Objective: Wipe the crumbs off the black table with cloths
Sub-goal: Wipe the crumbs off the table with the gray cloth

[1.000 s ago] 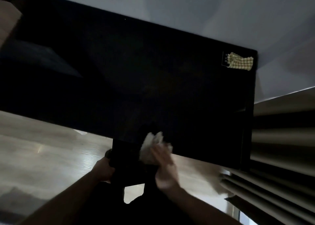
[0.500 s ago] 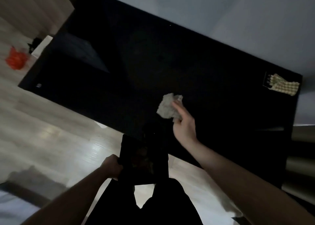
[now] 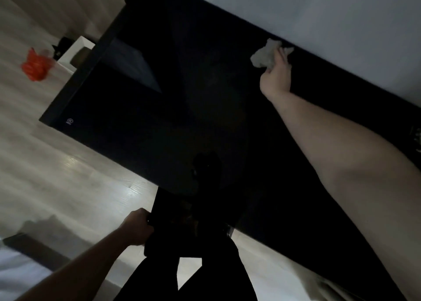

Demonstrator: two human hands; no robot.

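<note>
The black table fills the middle of the view, running from upper left to lower right. My right hand is stretched out to the table's far edge by the wall and grips a crumpled whitish cloth that rests on the surface. My left hand is below the near edge and holds a flat black tray-like object against that edge. The light is too dim to make out any crumbs.
A pale wall borders the table's far side. Light wood floor lies to the left, with a red object and a white box on it. My dark-clothed legs stand at the near edge.
My right hand has carried the cloth from the near edge across the table to its far edge. My left hand has kept the black object at the near edge.
</note>
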